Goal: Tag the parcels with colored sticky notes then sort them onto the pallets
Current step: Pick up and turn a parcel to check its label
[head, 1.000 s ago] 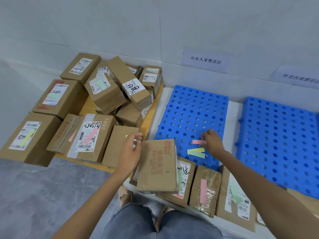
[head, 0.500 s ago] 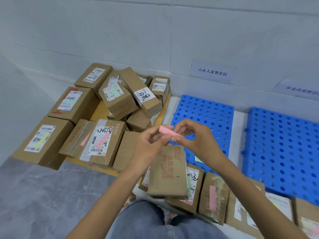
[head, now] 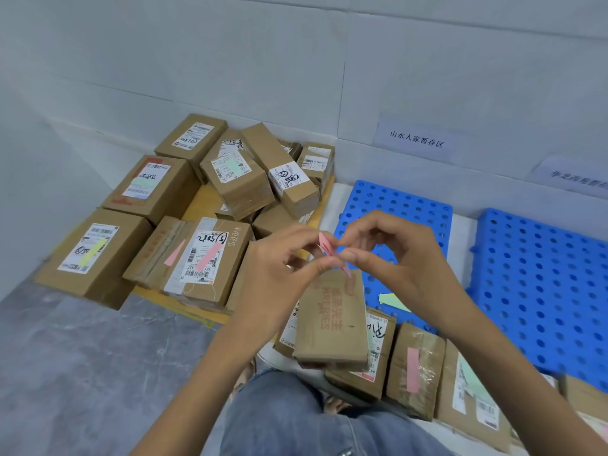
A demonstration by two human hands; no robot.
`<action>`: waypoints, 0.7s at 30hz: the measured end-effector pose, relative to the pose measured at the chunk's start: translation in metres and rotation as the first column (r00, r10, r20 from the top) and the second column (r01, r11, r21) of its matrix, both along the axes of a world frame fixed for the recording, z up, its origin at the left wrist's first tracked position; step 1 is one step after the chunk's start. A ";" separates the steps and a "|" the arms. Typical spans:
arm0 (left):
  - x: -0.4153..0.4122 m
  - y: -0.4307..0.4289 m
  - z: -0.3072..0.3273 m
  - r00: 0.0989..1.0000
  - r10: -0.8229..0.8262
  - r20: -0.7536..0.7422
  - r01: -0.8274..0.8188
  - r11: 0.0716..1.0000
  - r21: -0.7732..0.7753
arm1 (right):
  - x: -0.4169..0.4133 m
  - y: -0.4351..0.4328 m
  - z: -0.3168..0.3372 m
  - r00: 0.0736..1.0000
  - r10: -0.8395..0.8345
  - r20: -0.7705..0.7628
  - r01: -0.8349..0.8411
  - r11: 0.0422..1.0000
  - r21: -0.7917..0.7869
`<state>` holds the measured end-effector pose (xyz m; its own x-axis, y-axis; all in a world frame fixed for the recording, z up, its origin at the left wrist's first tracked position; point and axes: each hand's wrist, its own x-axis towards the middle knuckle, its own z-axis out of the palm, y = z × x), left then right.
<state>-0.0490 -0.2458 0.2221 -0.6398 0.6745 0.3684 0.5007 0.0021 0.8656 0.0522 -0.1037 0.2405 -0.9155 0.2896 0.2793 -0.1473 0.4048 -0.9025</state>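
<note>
A small pink paper sticky note (head: 330,249) is being held up between both hands, just above the brown cardboard parcel with red printing (head: 332,324). That parcel is lying on top of other parcels at the near edge, with no coloured strip visible on its upper face.

A second ago the pink strip was being picked off the nearer blue perforated plastic pallet (head: 394,205) by the right hand (head: 398,261), while the left hand (head: 279,274) was being rested against the parcel. Half a second ago the strip was being held flat between the hands. Now it is being tilted and worked, with its upper end tipped up and its lower end partly hidden.

The left thumb and forefinger are being pressed together on the note. The right thumb and forefinger are being closed on it from the other side. The remaining fingers of both hands are being kept loosely curled, around nothing. Whether one sheet is being peeled from a small pad cannot be told.

The pale green and yellow paper strips (head: 393,301) are being left lying on the pallet.

The colour is judged to be chosen and the tagging step to be under way. The note is yet to be pressed onto the parcel, and the sorting of that parcel is not yet begun. A neighbouring tape-wrapped brown parcel (head: 416,386) is already carrying a pink strip.
</note>
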 end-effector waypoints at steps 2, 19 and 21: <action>0.001 -0.002 -0.001 0.998 -0.044 -0.037 0.044 0.999 -0.012 | -0.002 -0.001 0.000 1.000 0.008 0.010 -0.008 1.000 0.021; 0.004 -0.006 -0.004 0.991 -0.137 -0.008 0.136 0.987 -0.087 | 0.004 -0.001 -0.011 0.992 0.117 0.038 -0.113 0.988 -0.101; 0.005 -0.005 -0.006 0.990 -0.137 -0.019 0.134 0.987 -0.089 | 0.006 0.000 -0.011 0.992 0.119 0.044 -0.115 0.989 -0.097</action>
